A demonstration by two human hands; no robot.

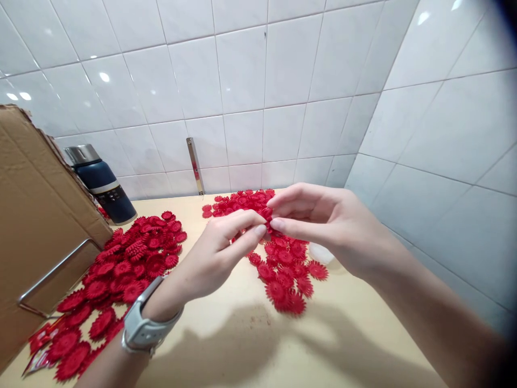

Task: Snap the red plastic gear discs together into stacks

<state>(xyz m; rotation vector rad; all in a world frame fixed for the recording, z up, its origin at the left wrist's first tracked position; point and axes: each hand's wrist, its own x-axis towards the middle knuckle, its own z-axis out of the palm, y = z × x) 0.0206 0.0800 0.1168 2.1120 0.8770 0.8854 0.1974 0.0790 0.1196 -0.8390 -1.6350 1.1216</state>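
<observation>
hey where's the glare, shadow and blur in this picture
In the head view, bright glare spots dot the wall tiles, mostly upper left; soft shadows spread across the lower table; the right forearm looks slightly blurred, darkening toward the lower right corner.

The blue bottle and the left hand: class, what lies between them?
In the head view, from the blue bottle to the left hand, part of a heap of red toothed pieces, then a strip of pale tabletop.
</observation>
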